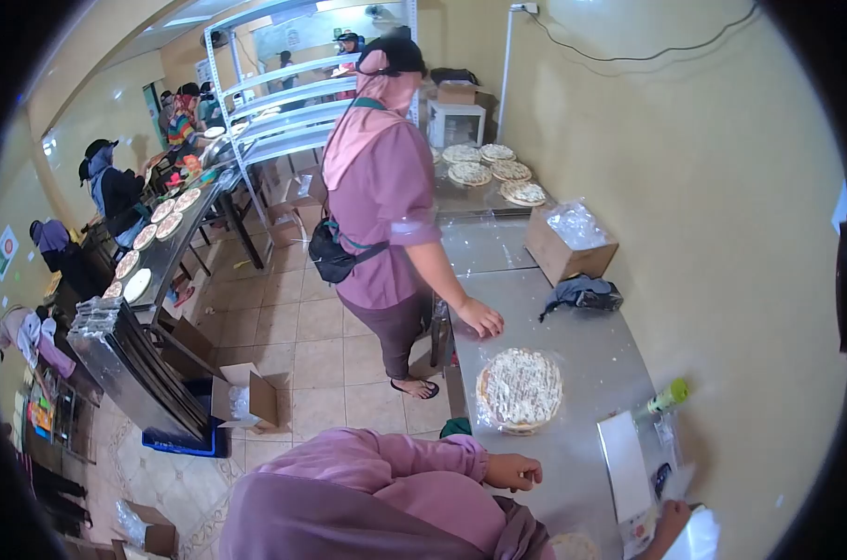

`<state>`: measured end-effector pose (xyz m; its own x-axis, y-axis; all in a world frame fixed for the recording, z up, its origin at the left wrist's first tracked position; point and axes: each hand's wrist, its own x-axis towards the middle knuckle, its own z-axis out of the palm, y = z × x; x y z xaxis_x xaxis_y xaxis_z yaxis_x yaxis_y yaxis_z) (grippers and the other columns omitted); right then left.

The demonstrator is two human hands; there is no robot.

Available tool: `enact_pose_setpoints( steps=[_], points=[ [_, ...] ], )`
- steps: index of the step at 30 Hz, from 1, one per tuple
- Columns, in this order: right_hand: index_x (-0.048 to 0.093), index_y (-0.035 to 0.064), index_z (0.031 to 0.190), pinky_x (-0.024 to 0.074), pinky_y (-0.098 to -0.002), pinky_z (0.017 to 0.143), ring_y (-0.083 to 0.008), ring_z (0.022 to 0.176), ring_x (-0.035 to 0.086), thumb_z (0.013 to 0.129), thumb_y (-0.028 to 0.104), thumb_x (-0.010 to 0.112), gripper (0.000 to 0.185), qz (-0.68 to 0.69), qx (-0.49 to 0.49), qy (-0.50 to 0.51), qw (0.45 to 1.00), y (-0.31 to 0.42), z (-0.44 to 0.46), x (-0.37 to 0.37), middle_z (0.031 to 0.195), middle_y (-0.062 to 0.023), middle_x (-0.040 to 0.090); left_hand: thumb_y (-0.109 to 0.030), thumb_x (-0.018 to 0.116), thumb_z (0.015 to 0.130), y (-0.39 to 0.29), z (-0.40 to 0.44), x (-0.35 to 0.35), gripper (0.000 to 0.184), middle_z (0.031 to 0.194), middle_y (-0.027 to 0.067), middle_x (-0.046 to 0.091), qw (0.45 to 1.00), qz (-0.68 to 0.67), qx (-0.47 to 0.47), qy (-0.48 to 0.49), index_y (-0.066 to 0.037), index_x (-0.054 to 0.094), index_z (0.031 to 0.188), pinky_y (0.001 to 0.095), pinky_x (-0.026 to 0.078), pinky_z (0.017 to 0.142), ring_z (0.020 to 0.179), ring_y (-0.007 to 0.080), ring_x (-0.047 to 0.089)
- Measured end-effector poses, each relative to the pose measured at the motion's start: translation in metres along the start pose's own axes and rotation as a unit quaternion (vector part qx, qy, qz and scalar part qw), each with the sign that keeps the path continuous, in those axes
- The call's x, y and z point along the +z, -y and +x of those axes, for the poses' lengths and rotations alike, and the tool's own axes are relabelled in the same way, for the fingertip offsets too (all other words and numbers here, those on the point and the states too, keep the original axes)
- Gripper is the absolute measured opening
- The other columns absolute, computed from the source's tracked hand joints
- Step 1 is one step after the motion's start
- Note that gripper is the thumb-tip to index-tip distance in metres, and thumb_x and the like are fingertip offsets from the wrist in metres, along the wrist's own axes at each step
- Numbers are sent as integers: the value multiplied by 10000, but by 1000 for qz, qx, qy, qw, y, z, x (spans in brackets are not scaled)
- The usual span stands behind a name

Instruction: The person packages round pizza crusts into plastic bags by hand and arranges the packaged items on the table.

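My left hand (pixel 515 473), in a purple sleeve, hovers over the steel table (pixel 573 373) with its fingers curled; nothing shows in it. My right hand (pixel 668 526) is at the lower right beside clear plastic bags (pixel 701 537). Its fingers are bent, and what they hold is too unclear to name. Between my hands stands a white box-like object (pixel 626 462). A topped round pizza (pixel 520 389) lies on clear plastic beyond my left hand. Part of another round base (pixel 573 546) shows at the bottom edge.
Across the table stands a co-worker (pixel 377 205), one hand near the pizza. A cardboard box (pixel 570 245), dark cloth bag (pixel 582 296) and green-capped bottle (pixel 668 396) line the wall side. Several pizzas (pixel 469 174) lie farther back. Stacked trays (pixel 144 373) stand on the left floor.
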<state>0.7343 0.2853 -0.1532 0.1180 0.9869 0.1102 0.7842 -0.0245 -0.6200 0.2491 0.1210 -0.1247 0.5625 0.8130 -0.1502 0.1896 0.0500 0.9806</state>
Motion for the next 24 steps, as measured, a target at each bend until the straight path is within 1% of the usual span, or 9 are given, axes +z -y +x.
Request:
enact_pose_setpoints(
  steps=[5, 9, 10, 11, 14, 15, 17, 19, 24],
  points=[
    [522, 91, 759, 443, -292, 499, -160, 615, 540, 862, 183, 480, 145, 374, -85, 309, 870, 284, -121, 31, 800, -61, 606, -151, 559, 817, -13, -16, -20, 700, 1275, 119, 419, 958, -237, -97, -127, -112, 148, 1382, 332, 428, 846, 1017, 221, 525],
    [624, 50, 746, 434, -402, 592, -334, 671, 537, 685, 93, 601, 78, 96, -302, 291, 903, 330, -142, 35, 702, -155, 562, -129, 567, 812, -8, -46, -61, 682, 1286, 152, 428, 872, -468, -51, -134, -85, 194, 1381, 371, 364, 952, 1117, 259, 478],
    [567, 23, 827, 472, -444, 601, -339, 699, 567, 726, 156, 587, 168, 355, -104, 366, 854, 334, -143, 39, 773, -177, 576, -122, 563, 818, -9, -58, -74, 619, 1256, 145, 459, 847, -530, 32, -29, -80, 259, 1356, 386, 355, 961, 1116, 259, 481],
    [511, -3, 909, 511, -486, 610, -345, 728, 596, 768, 220, 573, 271, 569, 108, 404, 708, 343, -144, 47, 845, -198, 591, -115, 559, 824, -8, -73, -85, 559, 1226, 138, 490, 802, -580, 118, 73, -75, 325, 1330, 401, 346, 969, 1115, 258, 483],
    [559, 16, 953, 484, -520, 652, -442, 853, 553, 886, 377, 339, 428, 587, 104, 413, 688, 347, -133, 68, 1047, -271, 548, -90, 554, 834, -8, -93, -94, 386, 1106, 105, 562, 802, -572, 172, -7, -75, 470, 1211, 389, 393, 927, 1045, 223, 535],
    [559, 16, 953, 484, -520, 652, -442, 853, 553, 886, 377, 339, 428, 584, 105, 416, 689, 351, -134, 73, 1047, -271, 548, -90, 554, 834, -6, -99, -99, 386, 1106, 105, 562, 800, -574, 174, -10, -75, 470, 1211, 389, 393, 927, 1045, 223, 535],
    [529, 122, 790, 438, -323, 540, -185, 691, 545, 901, 278, 430, 215, 610, 92, 308, 724, 366, -146, 78, 832, -59, 593, -60, 551, 836, 1, -108, -108, 252, 1007, 61, 588, 786, -569, 223, -92, -68, 534, 1087, 329, 448, 837, 910, 163, 581],
    [499, 121, 765, 469, -395, 608, -217, 726, 565, 902, 333, 413, 267, 677, 73, 353, 641, 350, -138, 96, 795, -63, 571, -57, 559, 837, -1, -120, -119, 133, 905, 30, 601, 819, -514, 183, -178, -62, 571, 969, 285, 468, 737, 806, 127, 586],
    [527, 113, 847, 465, -346, 651, -191, 744, 565, 880, 257, 498, 151, 681, 132, 262, 671, 330, -140, 132, 762, -14, 555, -118, 598, 840, -33, -147, -133, 77, 769, 7, 605, 896, -309, 70, -310, -42, 607, 842, 223, 450, 648, 725, 79, 561]
  ],
)
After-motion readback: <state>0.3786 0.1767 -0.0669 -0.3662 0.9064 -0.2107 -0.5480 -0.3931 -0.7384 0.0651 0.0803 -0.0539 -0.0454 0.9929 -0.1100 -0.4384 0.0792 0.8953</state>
